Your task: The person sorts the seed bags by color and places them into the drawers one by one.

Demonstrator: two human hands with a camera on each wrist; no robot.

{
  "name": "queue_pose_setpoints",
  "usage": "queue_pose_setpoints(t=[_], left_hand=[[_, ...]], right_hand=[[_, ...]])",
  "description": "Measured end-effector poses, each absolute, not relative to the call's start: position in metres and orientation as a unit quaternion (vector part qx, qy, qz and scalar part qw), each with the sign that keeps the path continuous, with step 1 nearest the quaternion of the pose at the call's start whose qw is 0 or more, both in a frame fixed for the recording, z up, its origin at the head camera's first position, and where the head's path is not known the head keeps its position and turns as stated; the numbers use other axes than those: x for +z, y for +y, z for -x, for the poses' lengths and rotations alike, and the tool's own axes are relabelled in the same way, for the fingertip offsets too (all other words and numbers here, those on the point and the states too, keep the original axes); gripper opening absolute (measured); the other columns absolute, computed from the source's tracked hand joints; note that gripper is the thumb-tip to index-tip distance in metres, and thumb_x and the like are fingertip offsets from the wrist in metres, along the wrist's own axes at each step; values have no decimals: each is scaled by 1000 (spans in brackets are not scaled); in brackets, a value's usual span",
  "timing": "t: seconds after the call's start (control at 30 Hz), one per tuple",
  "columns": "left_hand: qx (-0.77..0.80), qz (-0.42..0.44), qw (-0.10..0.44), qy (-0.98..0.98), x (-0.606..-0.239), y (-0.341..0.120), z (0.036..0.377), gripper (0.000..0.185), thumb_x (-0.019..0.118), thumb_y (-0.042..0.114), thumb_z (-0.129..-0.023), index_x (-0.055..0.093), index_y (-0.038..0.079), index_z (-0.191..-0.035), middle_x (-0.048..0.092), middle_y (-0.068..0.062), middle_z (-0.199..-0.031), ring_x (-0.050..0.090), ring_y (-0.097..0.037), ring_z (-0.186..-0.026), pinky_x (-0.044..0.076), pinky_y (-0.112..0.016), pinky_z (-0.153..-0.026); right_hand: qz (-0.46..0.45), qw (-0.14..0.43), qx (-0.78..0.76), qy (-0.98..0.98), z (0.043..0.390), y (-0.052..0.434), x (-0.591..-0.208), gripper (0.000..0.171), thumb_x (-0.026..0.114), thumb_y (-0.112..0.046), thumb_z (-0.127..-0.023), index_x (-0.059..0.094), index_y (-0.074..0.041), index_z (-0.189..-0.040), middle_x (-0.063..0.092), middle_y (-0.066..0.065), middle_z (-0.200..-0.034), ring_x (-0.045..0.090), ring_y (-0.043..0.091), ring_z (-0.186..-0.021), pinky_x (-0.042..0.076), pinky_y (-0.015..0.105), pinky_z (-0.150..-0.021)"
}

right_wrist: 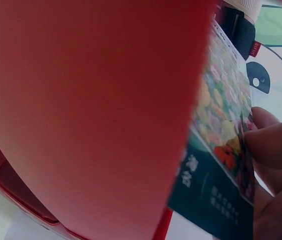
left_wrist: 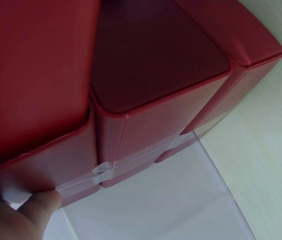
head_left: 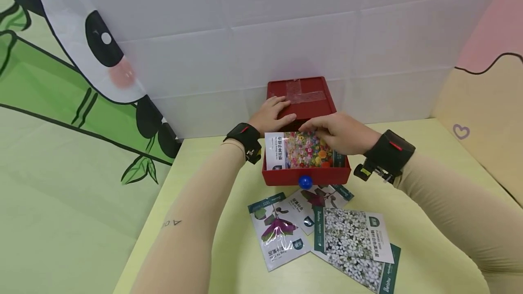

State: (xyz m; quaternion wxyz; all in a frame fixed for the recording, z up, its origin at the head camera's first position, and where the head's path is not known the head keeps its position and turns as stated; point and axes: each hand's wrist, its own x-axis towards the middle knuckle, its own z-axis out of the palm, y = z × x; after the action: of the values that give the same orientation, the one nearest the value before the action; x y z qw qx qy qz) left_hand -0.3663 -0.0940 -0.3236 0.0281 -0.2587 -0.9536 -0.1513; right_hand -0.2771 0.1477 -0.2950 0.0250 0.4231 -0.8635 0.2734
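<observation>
The right hand [head_left: 341, 133] pinches a colourful seed packet [head_left: 300, 150] in the red drawer [head_left: 306, 177], while the left hand [head_left: 271, 113] rests flat-fingered on the red box [head_left: 304, 96] just behind.

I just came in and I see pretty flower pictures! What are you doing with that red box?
A person is handling seed packets at a small red box with a pulled-out drawer. The right hand holds a colourful flower packet in the open drawer, while the left hand rests on top of the box. Three more packets lie on the table in front: two with purple flowers and one with white flowers.
</observation>
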Motion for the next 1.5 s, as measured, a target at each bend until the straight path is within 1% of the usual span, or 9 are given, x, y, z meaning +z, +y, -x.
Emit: queue_pose_setpoints(t=[0.1, 0.27, 0.33, 0.5, 0.77, 0.87, 1.0, 1.23, 1.5], left_hand=[[-147, 259, 30, -954, -325, -95, 366, 64, 47, 46, -98, 34, 10, -149, 26, -10, -156, 12, -30, -146, 12, -40, -117], [-147, 258, 32, -954, -326, -97, 366, 64, 45, 48, -99, 34, 11, -150, 25, -9, -156, 11, -29, -146, 12, -40, -117], [-146, 257, 32, -955, -326, -98, 367, 64, 45, 48, -99, 33, 11, -150, 24, -8, -157, 11, -29, -146, 12, -40, -117], [-144, 254, 28, -956, -326, -100, 366, 64, 44, 49, -99, 33, 12, -150, 23, -7, -157, 10, -28, -146, 12, -41, -117], [-149, 251, 28, -956, -327, -100, 368, 64, 44, 49, -98, 33, 13, -150, 23, -6, -157, 11, -26, -146, 12, -39, -117], [-150, 252, 27, -956, -328, -99, 368, 64, 44, 50, -98, 33, 13, -150, 23, -6, -157, 10, -26, -146, 13, -38, -117], [-153, 252, 25, -955, -328, -98, 368, 64, 44, 50, -98, 33, 14, -150, 23, -5, -157, 10, -26, -146, 13, -39, -117], [-157, 254, 17, -954, -327, -99, 366, 64, 43, 49, -99, 32, 14, -151, 22, -5, -158, 8, -26, -146, 13, -41, -116], [-172, 256, 16, -951, -327, -98, 366, 64, 45, 49, -98, 33, 14, -150, 22, -5, -158, 7, -27, -146, 15, -44, -116]], right_hand=[[-420, 11, 268, -867, 279, 148, -298, 30, 56, -5, -96, 64, -11, -124, 64, 6, -114, 55, 21, -88, 50, 33, -75], [-416, 0, 270, -868, 280, 147, -302, 31, 57, -4, -95, 64, -11, -124, 63, 7, -117, 55, 23, -95, 51, 38, -84], [-416, -5, 271, -868, 281, 146, -303, 32, 57, -3, -95, 64, -11, -125, 63, 7, -118, 56, 23, -96, 51, 40, -86], [-412, -14, 269, -870, 283, 142, -306, 33, 57, -3, -95, 63, -13, -126, 63, 6, -120, 55, 22, -95, 51, 38, -83], [-415, -8, 261, -872, 288, 141, -311, 32, 57, -6, -95, 63, -12, -126, 64, 6, -117, 56, 20, -89, 52, 34, -78], [-415, -3, 257, -873, 289, 141, -312, 31, 60, -9, -94, 64, -11, -126, 65, 6, -116, 58, 19, -90, 52, 35, -80], [-415, 2, 247, -875, 289, 141, -313, 33, 63, -12, -93, 63, -10, -126, 65, 6, -117, 60, 20, -97, 52, 40, -86], [-411, 0, 216, -885, 288, 141, -317, 38, 66, -17, -91, 62, -10, -128, 65, 8, -117, 58, 23, -101, 51, 43, -88], [-406, -8, 199, -892, 290, 147, -323, 41, 68, -18, -91, 61, -8, -130, 65, 8, -110, 56, 23, -92, 52, 42, -84]])
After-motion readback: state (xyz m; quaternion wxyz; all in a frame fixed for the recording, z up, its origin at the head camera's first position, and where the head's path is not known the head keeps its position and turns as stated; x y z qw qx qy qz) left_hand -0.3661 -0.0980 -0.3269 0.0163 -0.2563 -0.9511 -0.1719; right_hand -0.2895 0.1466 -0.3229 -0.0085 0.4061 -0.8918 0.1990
